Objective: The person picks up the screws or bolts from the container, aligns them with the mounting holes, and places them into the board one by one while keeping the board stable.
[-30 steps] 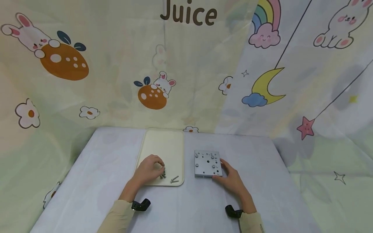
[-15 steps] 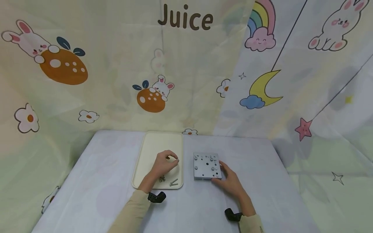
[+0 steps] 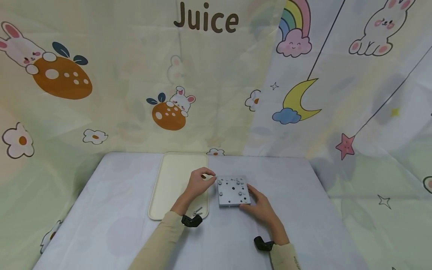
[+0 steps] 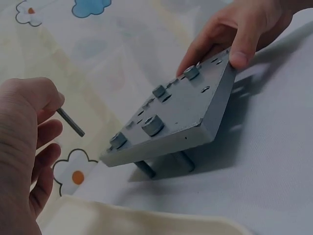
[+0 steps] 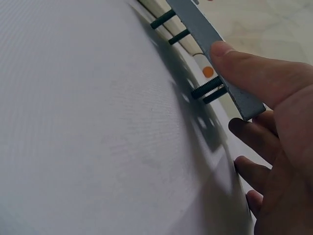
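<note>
My right hand (image 3: 261, 206) holds a grey metal plate (image 3: 233, 198) by its right edge and near corner, with the thumb along the side. Small holes dot the plate, and several socket-head screws (image 4: 152, 126) stand in it. Their threaded shanks (image 5: 208, 88) poke out below, over the white cloth. My left hand (image 3: 199, 183) is at the plate's far left corner, pinching a thin metal screw (image 4: 71, 123) between thumb and forefinger. The screw's upper end is hidden by the fingertips; its free end points down, apart from the plate in the left wrist view.
A cream tray (image 3: 158, 198) lies left of the plate, partly under the left forearm. Loose screws (image 3: 198, 212) lie near its front right corner. A white cloth (image 3: 287, 180) covers the table, and a printed curtain (image 3: 216, 93) hangs behind it.
My left hand has lifted from the screws in the tray and moved right to the plate, carrying one screw. The right hand keeps hold of the plate.
</note>
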### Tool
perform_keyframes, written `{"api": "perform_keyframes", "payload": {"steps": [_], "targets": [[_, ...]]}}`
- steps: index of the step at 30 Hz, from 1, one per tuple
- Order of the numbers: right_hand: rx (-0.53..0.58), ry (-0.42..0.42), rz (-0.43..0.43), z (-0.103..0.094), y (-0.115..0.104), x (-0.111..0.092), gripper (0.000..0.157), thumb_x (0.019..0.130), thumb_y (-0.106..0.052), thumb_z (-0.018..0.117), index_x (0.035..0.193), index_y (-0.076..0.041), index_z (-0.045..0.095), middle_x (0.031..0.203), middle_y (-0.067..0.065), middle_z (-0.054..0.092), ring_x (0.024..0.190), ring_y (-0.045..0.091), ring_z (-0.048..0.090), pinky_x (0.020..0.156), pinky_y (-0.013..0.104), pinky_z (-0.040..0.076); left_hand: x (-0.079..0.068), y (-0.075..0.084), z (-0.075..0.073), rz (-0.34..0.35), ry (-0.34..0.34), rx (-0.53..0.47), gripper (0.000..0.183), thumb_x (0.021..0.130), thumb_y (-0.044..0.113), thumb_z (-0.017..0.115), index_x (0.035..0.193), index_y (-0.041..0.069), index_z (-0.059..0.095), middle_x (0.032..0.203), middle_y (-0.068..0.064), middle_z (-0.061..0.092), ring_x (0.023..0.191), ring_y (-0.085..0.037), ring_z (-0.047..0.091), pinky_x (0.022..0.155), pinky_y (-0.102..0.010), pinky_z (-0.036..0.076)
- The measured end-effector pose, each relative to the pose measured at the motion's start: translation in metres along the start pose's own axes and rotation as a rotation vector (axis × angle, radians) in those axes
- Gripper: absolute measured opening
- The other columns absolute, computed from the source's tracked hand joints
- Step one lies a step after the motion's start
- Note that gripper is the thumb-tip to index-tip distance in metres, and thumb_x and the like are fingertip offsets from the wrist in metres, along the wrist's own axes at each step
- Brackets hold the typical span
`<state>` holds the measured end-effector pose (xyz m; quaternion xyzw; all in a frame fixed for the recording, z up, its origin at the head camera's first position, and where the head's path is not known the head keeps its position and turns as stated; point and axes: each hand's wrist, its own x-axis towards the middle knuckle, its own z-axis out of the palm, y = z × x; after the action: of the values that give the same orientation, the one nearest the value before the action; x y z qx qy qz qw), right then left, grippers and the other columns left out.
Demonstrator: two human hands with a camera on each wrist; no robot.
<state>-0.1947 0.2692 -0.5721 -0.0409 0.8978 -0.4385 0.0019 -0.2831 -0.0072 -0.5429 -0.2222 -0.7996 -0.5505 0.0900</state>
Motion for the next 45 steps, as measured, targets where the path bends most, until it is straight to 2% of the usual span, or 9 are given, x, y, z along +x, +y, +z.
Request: {"api": "perform_keyframes", "payload": {"steps": [7,12,16,22,27,30,33,38,45], "targets": [[-0.032,-0.032,0.007,0.002,-0.001,0.003,0.095,0.075,-0.047,0.081,0.152,-0.018,0.033,0.151,0.004,0.039,0.139,0.031,0.03,0.111,0.052,0.022,0.003,-0.001,0.007,-0.055,0.002,-0.062,0.007,0.087,0.013,0.073,0.093,0.012,0.073,0.093,0.005,0.069,0.096,-0.027,0.062,0.077,-0.036,0.048],[-0.03,-0.018,0.011,0.004,-0.003,0.003,0.091,0.077,-0.044,0.081,0.152,-0.02,0.034,0.15,0.003,0.041,0.137,0.032,0.032,0.109,0.054,0.025,0.005,0.001,0.013,-0.095,-0.038,-0.112,0.006,0.087,0.016,0.073,0.092,0.012,0.074,0.093,0.005,0.069,0.095,-0.022,0.061,0.076,-0.032,0.047],[-0.035,-0.01,0.008,0.004,-0.002,0.003,0.09,0.077,-0.047,0.08,0.151,-0.021,0.035,0.149,0.002,0.042,0.137,0.032,0.031,0.109,0.055,0.025,0.008,0.003,0.019,-0.104,-0.077,-0.107,0.003,0.086,0.017,0.074,0.09,0.016,0.074,0.094,0.008,0.069,0.096,-0.016,0.06,0.078,-0.031,0.047],[-0.033,0.003,-0.019,0.006,0.001,0.006,0.087,0.078,-0.05,0.078,0.15,-0.022,0.037,0.149,0.0,0.042,0.137,0.031,0.032,0.108,0.056,0.025,0.013,0.004,0.028,-0.12,-0.113,-0.101,0.005,0.087,0.016,0.074,0.091,0.015,0.074,0.096,0.007,0.067,0.092,-0.017,0.06,0.076,-0.029,0.049],[-0.027,-0.003,0.014,0.007,0.001,0.005,0.088,0.077,-0.052,0.078,0.15,-0.022,0.038,0.149,-0.001,0.042,0.138,0.031,0.029,0.11,0.057,0.019,0.015,0.004,0.034,-0.136,-0.118,-0.11,0.006,0.087,0.014,0.074,0.092,0.013,0.073,0.096,0.005,0.067,0.089,-0.013,0.06,0.077,-0.028,0.051],[-0.04,-0.001,0.035,0.006,0.003,0.003,0.089,0.077,-0.053,0.078,0.15,-0.023,0.038,0.149,-0.001,0.042,0.137,0.033,0.028,0.109,0.059,0.02,0.015,0.003,0.038,-0.152,-0.125,-0.118,0.006,0.087,0.014,0.073,0.093,0.013,0.073,0.096,0.004,0.067,0.089,-0.012,0.062,0.078,-0.028,0.052],[-0.034,0.002,0.029,0.006,0.002,0.004,0.088,0.077,-0.052,0.078,0.15,-0.023,0.038,0.148,-0.001,0.042,0.136,0.034,0.03,0.108,0.059,0.022,0.016,0.001,0.039,-0.168,-0.117,-0.131,0.006,0.088,0.015,0.073,0.093,0.013,0.073,0.097,0.003,0.066,0.089,-0.012,0.062,0.079,-0.028,0.052],[-0.039,0.004,0.029,0.007,0.001,0.004,0.09,0.076,-0.055,0.077,0.15,-0.022,0.038,0.148,0.001,0.043,0.136,0.034,0.03,0.11,0.059,0.017,0.016,0.0,0.042,-0.176,-0.107,-0.138,0.006,0.087,0.015,0.074,0.092,0.012,0.073,0.097,0.001,0.067,0.087,-0.013,0.062,0.078,-0.029,0.052],[-0.048,0.034,0.039,0.01,0.004,0.002,0.092,0.074,-0.06,0.076,0.149,-0.022,0.039,0.146,0.002,0.046,0.138,0.034,0.028,0.11,0.059,0.015,0.015,-0.001,0.048,-0.17,-0.103,-0.094,0.005,0.087,0.015,0.073,0.091,0.012,0.073,0.098,0.001,0.067,0.086,-0.013,0.061,0.076,-0.029,0.051]]}}
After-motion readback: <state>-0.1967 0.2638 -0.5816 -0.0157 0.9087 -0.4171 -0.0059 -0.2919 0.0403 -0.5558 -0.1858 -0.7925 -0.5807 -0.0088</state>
